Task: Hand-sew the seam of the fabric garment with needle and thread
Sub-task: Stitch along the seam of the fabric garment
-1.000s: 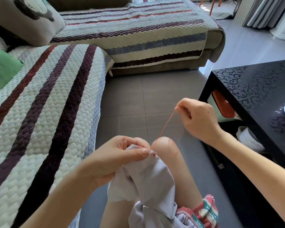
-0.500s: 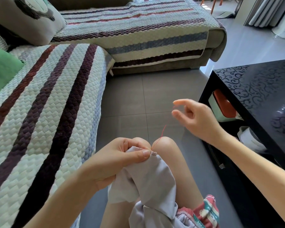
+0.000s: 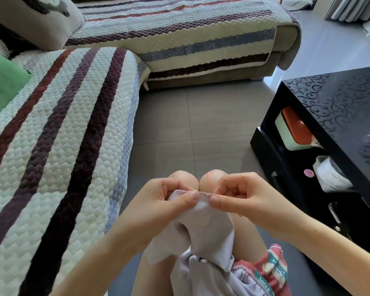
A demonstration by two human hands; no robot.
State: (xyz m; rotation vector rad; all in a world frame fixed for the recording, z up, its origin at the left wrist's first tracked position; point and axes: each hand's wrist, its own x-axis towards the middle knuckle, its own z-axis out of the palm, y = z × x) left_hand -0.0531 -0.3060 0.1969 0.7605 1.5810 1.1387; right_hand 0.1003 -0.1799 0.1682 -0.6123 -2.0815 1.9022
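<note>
- The left hand (image 3: 169, 201): grip clamped on the top edge of the pale lilac fabric garment (image 3: 209, 227), thumb on top.
- The right hand (image 3: 241, 195): grip pinched on the same edge, just beside the left grip, fingers curled.
- The thin red thread (image 3: 209, 180): curves over the knee just above the right grip.
- The garment hangs below both grips onto the lap.

This is a home living room. A corner sofa (image 3: 288, 37) runs along 2 sides, spread with quilted striped covers (image 3: 62, 135) in cream, maroon and blue. A beige printed cushion (image 3: 30, 20) and a green cushion (image 3: 2, 86) lean at its back. The floor (image 3: 212, 124) is laid with large grey tiles. A glossy black table (image 3: 340, 103) with a scroll pattern stands to the right, a box with an orange lid (image 3: 295, 129) on its lower shelf. Pale curtains (image 3: 355, 7) hang in the far corner.
</note>
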